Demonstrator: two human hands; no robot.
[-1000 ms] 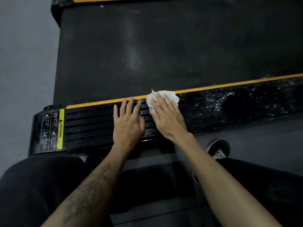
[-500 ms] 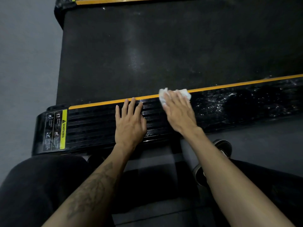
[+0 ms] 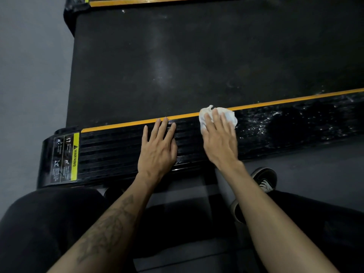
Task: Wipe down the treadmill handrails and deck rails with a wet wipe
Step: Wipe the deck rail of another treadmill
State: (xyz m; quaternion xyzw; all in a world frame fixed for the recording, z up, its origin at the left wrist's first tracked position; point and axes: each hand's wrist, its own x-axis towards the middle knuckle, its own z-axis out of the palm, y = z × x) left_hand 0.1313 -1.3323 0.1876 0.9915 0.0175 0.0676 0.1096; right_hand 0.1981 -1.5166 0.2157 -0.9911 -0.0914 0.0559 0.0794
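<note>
Nearest: dark trouser legs at bottom L & R, and a black shoe with white laces (image 3: 265,180) on the grey floor (image 3: 29,75) by the R forearm. The L forearm carries a tattoo (image 3: 110,231).

Next out, the near deck rail (image 3: 118,146), black & ribbed, runs L to R across the view. At its L end is a label (image 3: 66,157) with a yellow strip reading "WARNING".

Left hand (image 3: 157,148) lies flat, palm down, on the rail; fingers (image 3: 161,128) straight, slightly spread, tips near the orange stripe (image 3: 122,126) along the rail's far edge. It holds nothing.

Right hand (image 3: 219,142) is just beside it, to the R, also palm down. Its straight fingers press a crumpled white wet wipe (image 3: 229,116) onto the rail's far edge, against the stripe; the wipe shows past the fingertips and on both sides of them. The hands are close but apart.

R of the wipe the rail surface glistens with wet streaks (image 3: 262,125).

Beyond the stripe: the wide black treadmill belt (image 3: 197,56), dusty w/ pale smudges. Farthest, at top, the other deck rail's orange stripe (image 3: 147,1).
</note>
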